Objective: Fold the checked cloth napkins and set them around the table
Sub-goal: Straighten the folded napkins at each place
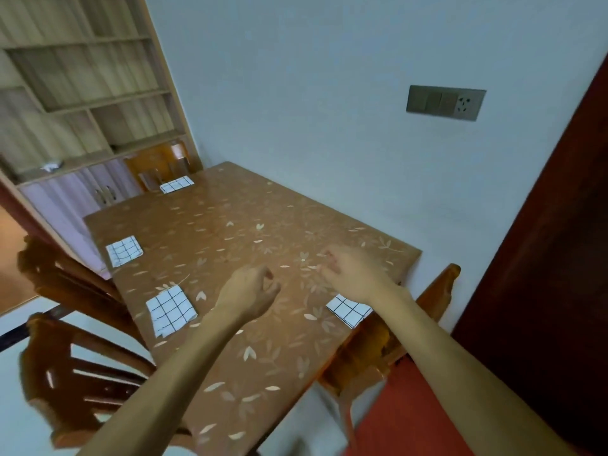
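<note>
Several folded white napkins with black checks lie on the orange leaf-patterned table. One napkin sits at the far end, one napkin at the left edge, one napkin nearer on the left, and one napkin at the right edge, partly hidden under my right forearm. My left hand hovers above the middle of the table with fingers loosely curled and nothing in it. My right hand hangs beside it, fingers relaxed and bent, also holding nothing.
Wooden chairs stand at the left, at the right edge and at the far end. A shelf cabinet fills the back left. The table's far side meets a white wall with a switch plate. A dark red door is on the right.
</note>
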Tool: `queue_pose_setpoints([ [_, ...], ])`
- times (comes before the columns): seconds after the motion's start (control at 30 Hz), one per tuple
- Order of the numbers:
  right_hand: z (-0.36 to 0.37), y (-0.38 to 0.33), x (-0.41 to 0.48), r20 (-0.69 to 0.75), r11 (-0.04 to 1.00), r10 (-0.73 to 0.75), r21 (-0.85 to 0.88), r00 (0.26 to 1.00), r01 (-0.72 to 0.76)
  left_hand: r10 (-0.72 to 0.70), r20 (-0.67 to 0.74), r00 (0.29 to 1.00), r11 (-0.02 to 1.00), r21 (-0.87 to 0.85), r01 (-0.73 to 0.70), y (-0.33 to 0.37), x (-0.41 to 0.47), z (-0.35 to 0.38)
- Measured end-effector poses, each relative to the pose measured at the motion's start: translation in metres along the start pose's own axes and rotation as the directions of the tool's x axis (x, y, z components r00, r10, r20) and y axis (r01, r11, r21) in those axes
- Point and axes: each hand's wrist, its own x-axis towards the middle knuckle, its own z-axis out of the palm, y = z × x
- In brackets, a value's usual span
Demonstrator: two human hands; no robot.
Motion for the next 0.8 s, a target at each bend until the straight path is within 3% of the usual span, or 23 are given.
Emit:
queue_pose_setpoints([
  [0.3, 0.032, -0.073, -0.03, 0.117, 0.997, -0.069, 0.039, 0.991, 0.065, -0.106, -0.029, 0.994, 0.994, -0.015, 0.105, -0.045, -0.086, -0.03],
  [0.47, 0.075, -0.136, -0.028, 0.188, 0.991, -0.134, 0.055, 0.973, 0.126, -0.179, -0.017, 0.984, 0.984, 0.003, 0.179, -0.11, -0.12, -0.043],
  [0.8, 0.181, -0.266, -0.012, 0.345, 0.995, -0.086, -0.02, 0.935, 0.099, -0.246, 0.056, 0.968, 0.968, -0.033, 0.248, -0.268, -0.17, -0.067],
])
